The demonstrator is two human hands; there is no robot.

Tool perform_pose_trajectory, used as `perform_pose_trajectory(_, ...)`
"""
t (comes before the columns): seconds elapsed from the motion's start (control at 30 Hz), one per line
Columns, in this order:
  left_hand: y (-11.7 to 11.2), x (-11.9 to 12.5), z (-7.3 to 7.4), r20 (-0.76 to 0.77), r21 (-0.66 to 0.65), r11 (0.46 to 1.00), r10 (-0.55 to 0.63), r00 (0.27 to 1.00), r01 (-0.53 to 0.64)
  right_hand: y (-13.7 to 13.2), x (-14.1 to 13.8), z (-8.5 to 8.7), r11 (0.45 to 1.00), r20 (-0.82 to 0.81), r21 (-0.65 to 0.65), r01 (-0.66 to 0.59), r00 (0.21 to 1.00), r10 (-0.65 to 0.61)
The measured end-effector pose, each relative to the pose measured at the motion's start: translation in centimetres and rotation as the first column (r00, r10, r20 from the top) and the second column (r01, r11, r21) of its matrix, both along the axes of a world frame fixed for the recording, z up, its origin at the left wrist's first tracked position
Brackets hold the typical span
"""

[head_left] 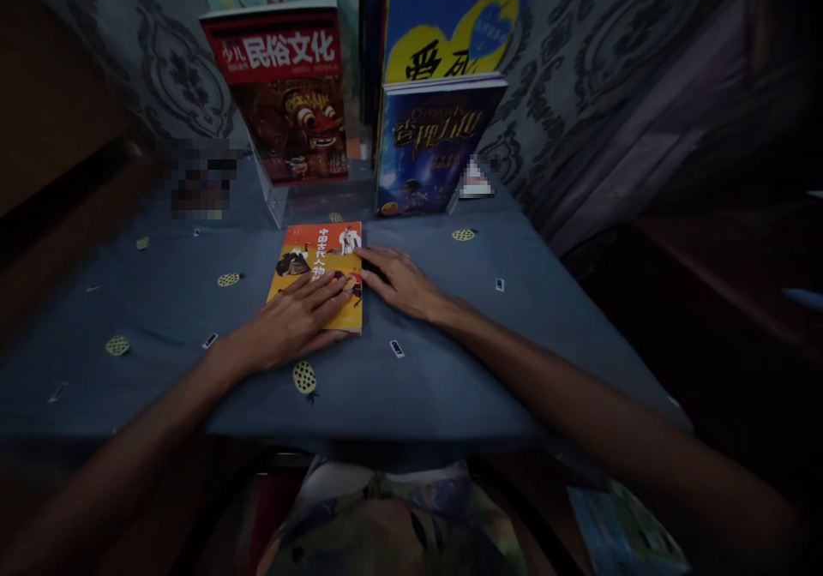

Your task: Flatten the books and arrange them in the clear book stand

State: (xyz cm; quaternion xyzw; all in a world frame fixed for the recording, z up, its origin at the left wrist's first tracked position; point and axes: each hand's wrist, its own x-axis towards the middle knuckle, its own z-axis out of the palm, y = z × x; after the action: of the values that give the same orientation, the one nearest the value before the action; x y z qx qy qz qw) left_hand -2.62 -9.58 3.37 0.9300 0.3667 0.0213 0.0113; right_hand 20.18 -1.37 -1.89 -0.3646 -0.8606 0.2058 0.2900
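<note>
A small orange-and-yellow book (316,255) lies shut and flat on the counter (463,327), front cover up, just in front of the books on display. The left hand (289,319) rests palm down across its lower cover, fingers out nearly straight and only slightly apart, not curled around anything. The right hand (399,281) is at the book's right edge, thumb a little away from the fingers and fingertips at the cover's side; whether they press on it I cannot tell. As for progress, the book appears squared up under the hands and has not been opened or lifted; the others already stand upright, so handling this one looks like the only work under way, and how much of it is left cannot be judged. Its title runs downward, 中国古代人物, with a further character partly under the fingers. Behind, a red book (289,100) in a clear stand (275,206) reads 少儿 and 民俗文化. To its right, a dark blue book (437,152) seems to say 查理九世, and a blue book with a yellow heart (453,32) above it shows 爱 and, partly hidden, 死. Smaller print is too dim to read.
</note>
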Motion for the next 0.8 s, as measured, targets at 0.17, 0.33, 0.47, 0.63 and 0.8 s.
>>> perform_pose_trajectory(0.17, 0.0, 0.4, 0.4, -0.068, -0.008, 0.999, 0.043, 0.997, -0.044, -2.3, 0.0, 1.0, 0.999, -0.016, -0.030, -0.017, 1.000, 0.016)
perform_pose_trajectory(0.33, -0.2, 0.3, 0.0, -0.038, 0.010, 0.998, 0.055, 0.998, -0.055, -4.1, 0.3, 1.3, 0.999, -0.026, -0.030, -0.040, 0.999, 0.039)
perform_pose_trajectory(0.47, -0.3, 0.1, -0.5, -0.022, 0.021, 0.998, 0.067, 0.998, -0.067, -5.1, 0.5, 1.0, 0.998, 0.020, -0.024, -0.055, 0.998, 0.055)
perform_pose_trajectory(0.63, -0.4, -0.2, -1.3, 0.044, 0.054, 0.998, 0.038, 0.998, -0.040, -5.8, 0.6, 0.9, 0.995, 0.115, -0.026, -0.101, 0.988, 0.103)
perform_pose_trajectory(0.8, -0.5, -0.6, -1.9, 0.165, 0.067, 0.998, -0.005, 0.986, -0.006, -6.1, 0.5, 1.3, 0.996, 0.199, -0.022, -0.090, 0.976, 0.093)
